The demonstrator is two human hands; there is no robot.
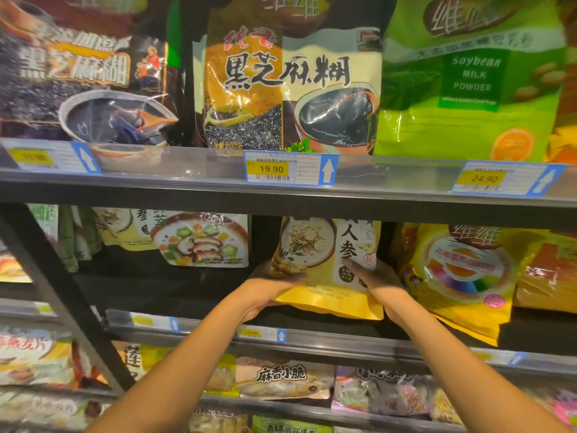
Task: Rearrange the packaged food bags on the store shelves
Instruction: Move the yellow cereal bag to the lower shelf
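A yellow ginseng-porridge bag (324, 260) stands upright on the middle shelf (312, 335), its lower edge lifted slightly toward me. My left hand (268, 285) grips its lower left side, thumb across the front. My right hand (374, 279) grips its lower right side, thumb on the front. To its left stands a white bag with a vegetable porridge picture (203, 239), further back on the shelf. On its right leans a yellow bag with a rainbow ring (462, 276).
The upper shelf holds a black-sesame paste bag (290, 85), a darker sesame bag (84, 79) and a green soybean milk powder bag (474, 76), with price tags (290, 168) on the rail. A slanted black post (59, 289) stands left. Snack bags (281, 378) fill the lower shelf.
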